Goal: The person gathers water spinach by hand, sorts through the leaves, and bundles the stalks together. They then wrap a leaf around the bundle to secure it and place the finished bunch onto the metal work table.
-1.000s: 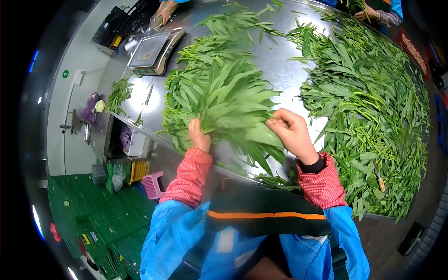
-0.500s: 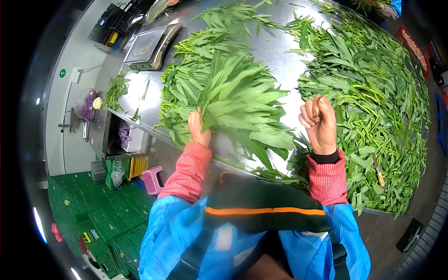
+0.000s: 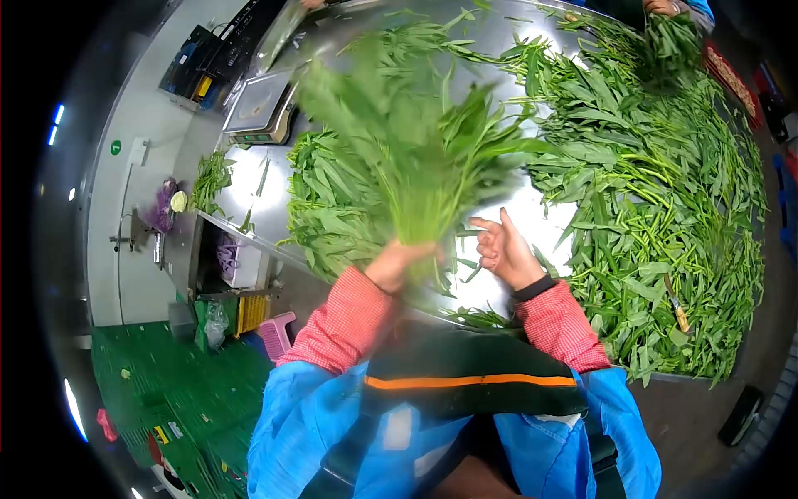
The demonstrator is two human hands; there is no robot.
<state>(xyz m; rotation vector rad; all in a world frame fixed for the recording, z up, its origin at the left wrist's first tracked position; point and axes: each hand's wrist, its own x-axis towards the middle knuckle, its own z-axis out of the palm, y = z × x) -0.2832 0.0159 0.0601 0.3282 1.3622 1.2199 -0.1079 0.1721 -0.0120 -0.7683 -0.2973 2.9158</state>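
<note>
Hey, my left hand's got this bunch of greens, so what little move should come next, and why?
Probably bring your right hand in to steady the bunch: your left hand alone grips its stems, the leafy tops spread wide, and your right hand is close by, seemingly holding nothing.

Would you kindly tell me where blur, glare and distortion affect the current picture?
Head view: motion blur smears the bunch of greens and softens the left hand; head view: white glare on the metal table; head view: wide-angle curvature, with black corners.
</note>
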